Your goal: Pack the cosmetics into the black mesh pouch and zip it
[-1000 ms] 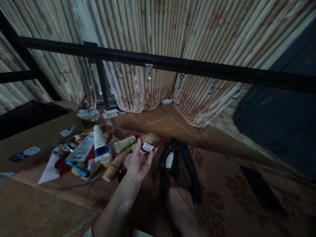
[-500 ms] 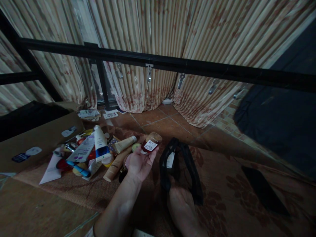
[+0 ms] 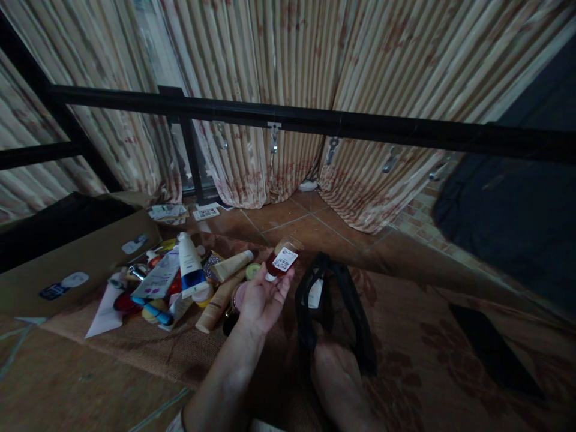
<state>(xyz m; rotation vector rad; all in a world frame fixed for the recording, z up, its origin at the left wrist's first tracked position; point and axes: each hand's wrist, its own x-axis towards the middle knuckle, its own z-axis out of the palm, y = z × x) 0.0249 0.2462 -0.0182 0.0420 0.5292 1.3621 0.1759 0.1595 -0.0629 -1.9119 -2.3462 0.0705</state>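
Observation:
In the head view, my left hand (image 3: 263,298) is turned palm up, its fingers closed on a small clear bottle (image 3: 284,260) with dark red contents and a white code label facing up. Just right of it, a black pouch (image 3: 357,312) lies unzipped on the cloth, its mouth wide. A white tube (image 3: 315,294) shows inside. My right hand (image 3: 335,363) grips the near rim of the pouch; its fingertips are partly hidden. Left of my left hand is a heap of cosmetics, including a white and blue tube (image 3: 191,264), a beige tube (image 3: 234,265) and a brown tube (image 3: 220,306).
A cardboard box (image 3: 90,264) with a black item in it borders the heap on the left. A dark flat panel (image 3: 495,348) lies on the patterned cloth (image 3: 405,318) at right. Behind are a black metal rail (image 3: 297,116), striped curtains (image 3: 292,54) and papers (image 3: 166,212).
My left hand has lifted the bottle slightly and tilted its label more towards me. The right hand keeps its grip on the pouch. The whole view has shifted a little.

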